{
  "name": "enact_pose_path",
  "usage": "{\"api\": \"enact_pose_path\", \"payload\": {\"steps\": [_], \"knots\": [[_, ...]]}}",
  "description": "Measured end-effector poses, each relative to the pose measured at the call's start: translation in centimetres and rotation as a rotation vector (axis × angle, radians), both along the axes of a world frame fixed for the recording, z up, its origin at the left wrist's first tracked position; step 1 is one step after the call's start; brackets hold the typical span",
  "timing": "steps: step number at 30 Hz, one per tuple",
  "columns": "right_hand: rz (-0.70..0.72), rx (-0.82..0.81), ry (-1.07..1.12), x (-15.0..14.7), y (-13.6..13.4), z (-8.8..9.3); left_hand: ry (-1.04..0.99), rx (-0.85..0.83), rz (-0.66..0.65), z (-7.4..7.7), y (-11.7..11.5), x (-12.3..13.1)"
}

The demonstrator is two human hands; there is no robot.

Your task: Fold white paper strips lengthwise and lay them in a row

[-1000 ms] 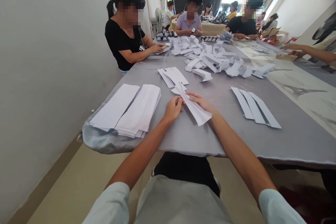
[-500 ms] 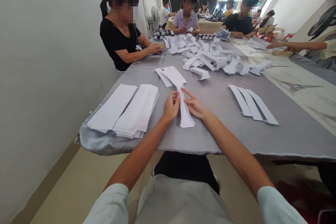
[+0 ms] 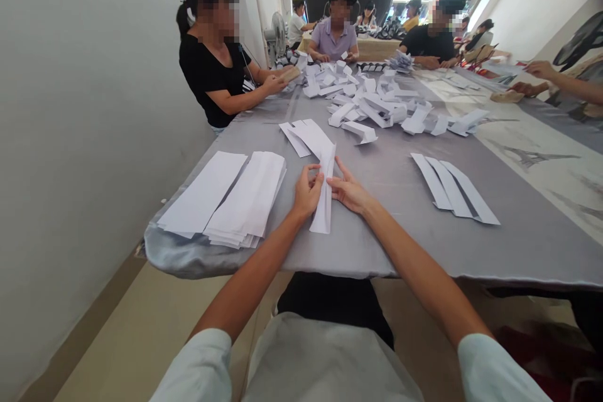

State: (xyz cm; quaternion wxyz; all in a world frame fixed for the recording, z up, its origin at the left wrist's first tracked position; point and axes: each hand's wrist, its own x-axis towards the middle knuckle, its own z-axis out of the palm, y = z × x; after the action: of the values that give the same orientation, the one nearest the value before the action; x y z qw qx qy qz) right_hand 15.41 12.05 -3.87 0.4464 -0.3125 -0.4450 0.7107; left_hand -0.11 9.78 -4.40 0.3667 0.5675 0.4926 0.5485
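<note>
A folded strip of white paper (image 3: 323,210) stands lengthwise between my two hands, over the near part of the table. My left hand (image 3: 308,190) pinches its left side, fingers curled. From the right, my right hand (image 3: 349,188) grips the strip with the thumb in front and the fingers behind. Just beyond lie a few flat white paper pieces (image 3: 301,133), partly covered by the strip. To the left sit two stacks of white paper strips, a left stack (image 3: 205,191) and a right stack (image 3: 249,195). Several creased strips (image 3: 452,187) lie overlapping to the right.
A large heap of folded white papers (image 3: 372,97) covers the table's middle. The grey tablecloth (image 3: 377,251) hangs over the near edge. A person in black (image 3: 211,75) works at the left side, others sit across, and another person's hands (image 3: 537,78) reach in from the right.
The paper strip has turned between my hands: its near end has swung left and its far end now stands higher. My hands stay in nearly the same place.
</note>
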Motion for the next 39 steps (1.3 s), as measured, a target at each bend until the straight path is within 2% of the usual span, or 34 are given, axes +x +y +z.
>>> {"api": "enact_pose_path", "payload": {"steps": [7,14,25,33,39], "knots": [[-0.109,0.116,-0.108,-0.6,0.5,-0.5,-0.056,-0.015,0.029,0.1,-0.1,0.2],[-0.297,0.390,-0.308,-0.4,1.3,-1.2,-0.133,-0.012,0.001,-0.5,0.4,0.1],[-0.396,0.525,-0.386,-0.5,1.6,-1.7,-0.174,-0.060,-0.110,-0.5,0.6,-0.3],[-0.393,0.497,-0.353,-0.6,1.7,-1.8,-0.172,-0.094,-0.138,-0.1,0.5,-0.1],[-0.365,0.452,-0.271,-0.5,2.0,-1.9,-0.096,-0.078,-0.160,-0.4,0.4,-0.1]]}}
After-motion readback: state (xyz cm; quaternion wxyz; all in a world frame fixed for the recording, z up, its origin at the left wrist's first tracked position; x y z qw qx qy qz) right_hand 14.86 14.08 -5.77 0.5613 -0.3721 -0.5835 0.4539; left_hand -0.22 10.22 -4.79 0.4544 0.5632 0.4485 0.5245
